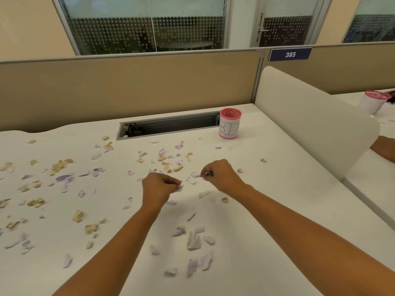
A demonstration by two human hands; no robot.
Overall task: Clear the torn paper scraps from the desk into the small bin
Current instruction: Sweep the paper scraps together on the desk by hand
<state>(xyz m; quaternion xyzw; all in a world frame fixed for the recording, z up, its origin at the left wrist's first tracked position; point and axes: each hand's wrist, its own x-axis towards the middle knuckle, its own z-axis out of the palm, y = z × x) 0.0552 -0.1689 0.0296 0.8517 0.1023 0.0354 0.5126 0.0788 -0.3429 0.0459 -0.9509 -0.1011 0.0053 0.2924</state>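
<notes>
Torn paper scraps (193, 242), pale purple and tan, lie scattered over most of the white desk (277, 210). The small bin (229, 123), a pink mesh cup wrapped in white paper with letters on it, stands at the back right of the desk. My left hand (159, 186) is near the desk's middle, its fingers curled and pinching a pale scrap at the fingertips. My right hand (221, 174) is just to the right of it, fingers curled around a small purple scrap. Both hands are well short of the bin.
An open cable slot (168, 126) runs along the back of the desk beside the bin. A white divider panel (310, 124) closes the right side. Beyond it another person's arm (384, 148) and a second pink cup (373, 101) are visible.
</notes>
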